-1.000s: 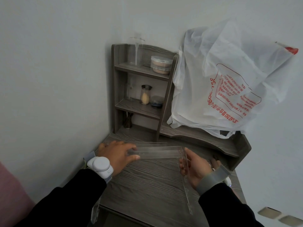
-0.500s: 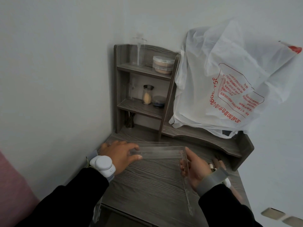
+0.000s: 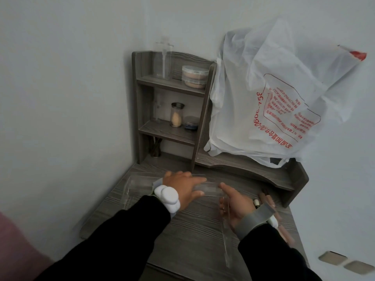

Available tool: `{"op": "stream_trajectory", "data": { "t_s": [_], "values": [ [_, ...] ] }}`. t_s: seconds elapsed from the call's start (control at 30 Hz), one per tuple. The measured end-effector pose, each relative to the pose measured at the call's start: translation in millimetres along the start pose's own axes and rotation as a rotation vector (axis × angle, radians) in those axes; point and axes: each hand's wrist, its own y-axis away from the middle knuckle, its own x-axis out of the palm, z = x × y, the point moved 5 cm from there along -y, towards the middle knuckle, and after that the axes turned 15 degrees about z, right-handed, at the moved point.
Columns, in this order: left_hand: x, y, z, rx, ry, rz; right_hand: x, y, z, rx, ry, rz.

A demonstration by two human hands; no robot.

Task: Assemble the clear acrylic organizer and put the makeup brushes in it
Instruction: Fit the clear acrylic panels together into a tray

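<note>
Brushes (image 3: 268, 200) mostly hidden behind right hand (image 3: 235, 205), clasping upright clear acrylic side panel (image 3: 226, 246); left hand (image 3: 182, 187), fingers straight, presses faint long panel (image 3: 211, 190).

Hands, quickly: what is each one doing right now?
Left hand: open, straight fingers pressing the long acrylic panel.
Right hand: fingers curled round the acrylic side panel, holding it.
</note>
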Motion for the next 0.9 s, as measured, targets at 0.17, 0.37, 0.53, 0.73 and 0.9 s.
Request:
{"op": "stream_trajectory", "data": {
  "t_s": [0.17,0.37,0.53,0.73,0.9],
  "values": [
    [5,-21,-13,0.055,-0.038,0.024,-12,-4,0,-0.006,-0.028,-0.004],
    [6,-26,-30,0.056,-0.035,0.015,-4,-16,-7,-0.048,0.067,-0.042],
    [11,-25,-28,0.051,-0.057,-0.052,-6,-23,-8,-0.088,0.136,-0.124],
    [11,-26,-23,0.086,-0.072,-0.042,-4,-17,-3,-0.091,0.232,-0.131],
    [-19,-6,17,0.122,0.075,-0.184,-12,2,28,-0.031,1.105,-0.166]
  ]
}}
